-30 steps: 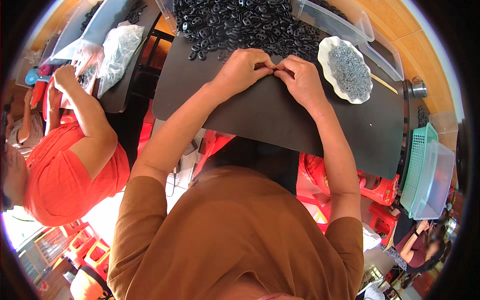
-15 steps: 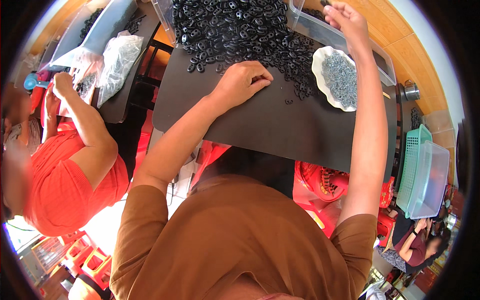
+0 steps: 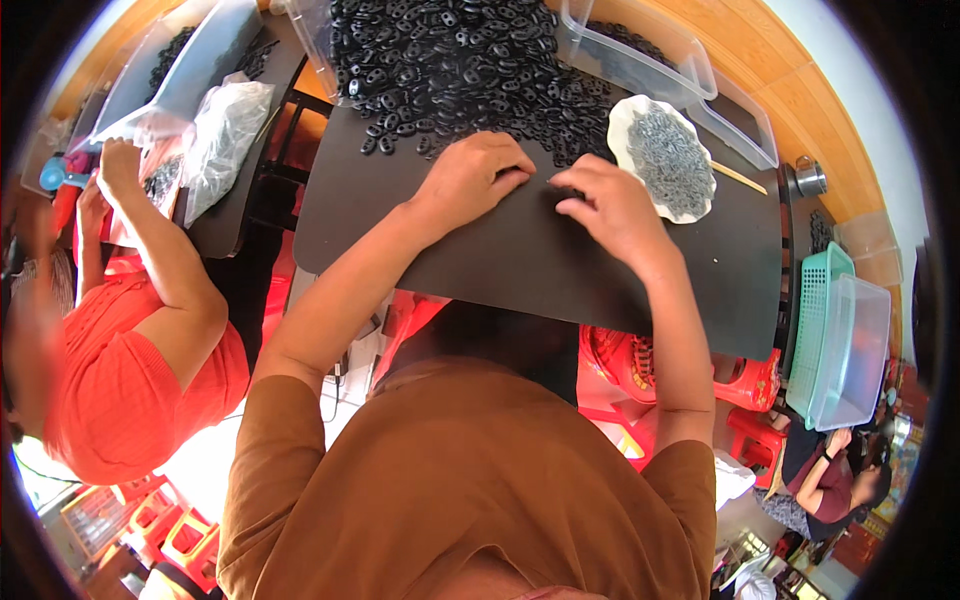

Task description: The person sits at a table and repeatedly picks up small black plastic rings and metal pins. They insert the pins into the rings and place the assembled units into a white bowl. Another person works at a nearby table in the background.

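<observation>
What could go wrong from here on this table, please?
The right hand is close to the white dish, so it might bump it and spill the small grey pieces.

The loose black pieces lie just beyond the left hand; a careless sweep could scatter some.

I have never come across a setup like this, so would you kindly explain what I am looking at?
There is no machine here: a person works with a bare left hand and right hand. The view comes from the left of two fisheye cameras on the person's head, looking down, so straight edges bend. On the dark table lies a heap of black oval pieces, and right of it a scalloped white dish full of small grey pieces. Something dark shows at the right fingertips, too small to identify; nothing can be made out in the left hand.
</observation>
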The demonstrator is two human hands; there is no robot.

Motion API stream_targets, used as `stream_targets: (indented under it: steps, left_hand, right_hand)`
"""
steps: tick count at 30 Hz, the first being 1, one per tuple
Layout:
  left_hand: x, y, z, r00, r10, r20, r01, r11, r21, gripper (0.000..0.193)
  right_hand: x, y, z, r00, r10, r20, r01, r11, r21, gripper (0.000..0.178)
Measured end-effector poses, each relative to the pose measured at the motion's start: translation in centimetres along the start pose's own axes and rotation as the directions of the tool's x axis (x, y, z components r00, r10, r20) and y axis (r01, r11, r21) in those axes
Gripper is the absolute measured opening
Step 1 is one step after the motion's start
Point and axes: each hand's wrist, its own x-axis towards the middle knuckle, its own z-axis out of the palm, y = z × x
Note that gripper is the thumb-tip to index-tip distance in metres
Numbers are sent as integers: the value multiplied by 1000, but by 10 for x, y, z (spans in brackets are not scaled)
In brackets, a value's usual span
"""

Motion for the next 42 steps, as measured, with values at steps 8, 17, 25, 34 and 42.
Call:
stream_targets:
  steps: [8,17,25,34,42]
  left_hand:
    - [67,10,10,996,49,74,-47,998,-30,11]
    - [156,14,90,912,52,407,-222,897,382,14]
    - [157,15,117,860,6,510,-190,932,309,8]
    - [162,7,102,895,63,441,-26,996,-90,12]
    - [163,9,92,894,-94,437,236,930,-283,19]
  right_hand:
    - [-16,11,25,991,-58,-117,54,998,-38,13]
    - [-18,12,31,980,-64,-187,83,991,101,14]
    - [-17,14,46,958,-116,-262,119,993,-3,18]
    - [-14,15,42,953,-151,-261,160,987,16,13]
    - [-10,17,47,901,-175,-398,207,978,39,13]
